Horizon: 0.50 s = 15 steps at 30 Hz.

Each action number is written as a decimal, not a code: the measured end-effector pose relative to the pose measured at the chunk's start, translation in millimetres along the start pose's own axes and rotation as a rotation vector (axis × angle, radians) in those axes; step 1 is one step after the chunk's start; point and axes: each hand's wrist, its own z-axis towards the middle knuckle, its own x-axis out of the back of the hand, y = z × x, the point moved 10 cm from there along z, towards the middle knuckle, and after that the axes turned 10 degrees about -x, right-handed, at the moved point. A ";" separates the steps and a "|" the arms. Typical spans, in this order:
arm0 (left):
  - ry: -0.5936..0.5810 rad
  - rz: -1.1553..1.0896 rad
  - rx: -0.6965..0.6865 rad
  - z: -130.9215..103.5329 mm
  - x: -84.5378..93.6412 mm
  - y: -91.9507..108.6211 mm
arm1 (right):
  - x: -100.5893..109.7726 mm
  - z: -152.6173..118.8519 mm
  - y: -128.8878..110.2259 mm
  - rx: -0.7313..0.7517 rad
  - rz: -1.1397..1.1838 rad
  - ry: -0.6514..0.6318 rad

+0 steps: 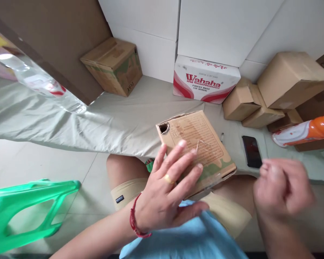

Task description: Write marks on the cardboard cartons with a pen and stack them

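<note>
A brown cardboard box (213, 140) with printed text and a green band rests over my lap by the table's edge. One corner of it has a dark round hole, and thin clear strands, perhaps tape or film, stick up from its top. My left hand (170, 187) lies on the box with fingers spread, a ring on one finger. To the right of the box, my right hand (283, 187) is raised and curled into a fist, blurred by motion. Whatever the fist may hold is hidden. A black phone (251, 151) lies on the table just beyond it.
The covered table (118, 126) carries another carton (113, 66), a white and red Wahaba water box (205, 81), plain cardboard boxes (291, 81) and an orange-and-white bottle (305, 131). Clear plastic bottles (43, 81) stand at the left. A green stool (32, 212) is on the floor.
</note>
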 end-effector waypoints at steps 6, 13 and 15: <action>-0.038 0.095 -0.103 12.2 0.4 2.8 | -130.4 81.3 124.4 -0.459 -0.544 -0.535; 0.070 0.157 -0.126 6.3 -2.0 5.4 | -174.2 72.6 154.5 -0.656 -0.428 -0.694; 0.115 0.169 -0.126 5.0 -3.3 4.2 | -168.2 82.1 143.1 -0.669 -0.292 -0.625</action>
